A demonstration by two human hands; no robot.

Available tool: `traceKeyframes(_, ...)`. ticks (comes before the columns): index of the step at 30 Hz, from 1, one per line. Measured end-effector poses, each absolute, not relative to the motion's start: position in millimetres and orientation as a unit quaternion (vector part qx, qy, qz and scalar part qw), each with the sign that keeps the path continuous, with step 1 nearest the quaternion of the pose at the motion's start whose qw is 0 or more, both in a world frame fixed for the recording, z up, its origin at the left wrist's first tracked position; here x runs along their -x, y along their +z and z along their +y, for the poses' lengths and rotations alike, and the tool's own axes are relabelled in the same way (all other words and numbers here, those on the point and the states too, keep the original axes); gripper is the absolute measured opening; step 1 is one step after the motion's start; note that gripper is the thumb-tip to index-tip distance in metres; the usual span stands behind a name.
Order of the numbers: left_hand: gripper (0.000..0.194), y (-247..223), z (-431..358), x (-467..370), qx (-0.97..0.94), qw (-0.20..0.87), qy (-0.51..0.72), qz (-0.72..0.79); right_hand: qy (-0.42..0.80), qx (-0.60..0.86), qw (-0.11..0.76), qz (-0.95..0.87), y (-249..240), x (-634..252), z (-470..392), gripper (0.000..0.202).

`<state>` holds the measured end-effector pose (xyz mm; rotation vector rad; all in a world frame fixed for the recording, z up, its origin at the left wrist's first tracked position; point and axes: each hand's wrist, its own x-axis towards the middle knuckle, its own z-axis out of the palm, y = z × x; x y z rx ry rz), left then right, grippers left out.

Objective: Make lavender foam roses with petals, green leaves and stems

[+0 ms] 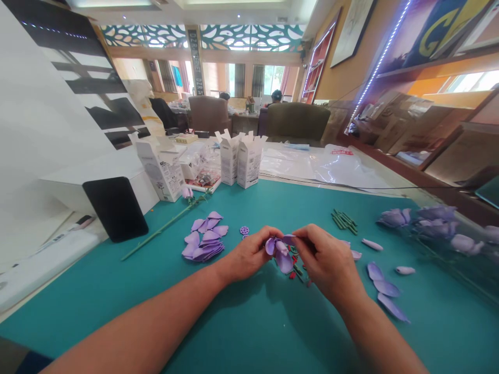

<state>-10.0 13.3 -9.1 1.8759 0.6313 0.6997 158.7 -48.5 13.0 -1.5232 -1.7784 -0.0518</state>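
Note:
Between my hands, above the green mat (234, 332), is a partly built purple flower (283, 254) with a paler bud at its centre. My left hand (251, 252) is closed on the flower's left side. With thumb and fingertips, my right hand (325, 257) pinches a purple petal (289, 239) at the flower's upper right edge; whether it is attached I cannot tell. Small red and green pieces (297, 270) lie beneath, partly hidden by the hands. A pile of loose purple petals (205, 249) is left of my left hand, beside small purple wheel-like parts (244, 230).
Right of my hands lie loose petals (385, 288), pale buds (405, 270), short green sticks (344, 222) and finished purple flowers (434, 221). A long-stemmed flower (167, 224), a black tablet-like panel (116, 209) and white boxes (249, 161) stand or lie left and behind. People sit farther back.

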Motion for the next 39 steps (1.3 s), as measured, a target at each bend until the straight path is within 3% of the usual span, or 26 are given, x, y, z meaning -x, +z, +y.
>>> traceKeyframes(26, 0.022, -7.5, 11.0, 8.9, -0.788, 0.473, 0.288, 0.269, -0.037, 0.579, 0.386, -0.717, 5.4, -155.9, -45.2, 0.016)
traceKeyframes(34, 0.027, -9.8, 12.1, 7.5, -0.745, 0.537, 0.289, 0.27, 0.005, 0.578, 0.393, -0.715, 6.8, -158.3, -43.2, 0.017)
traceKeyframes(39, 0.034, -18.1, 16.9, 5.3, -0.67, 0.618, 0.294, 0.289, 0.083, 0.565, 0.405, -0.714, 5.4, -164.3, -37.9, 0.029)
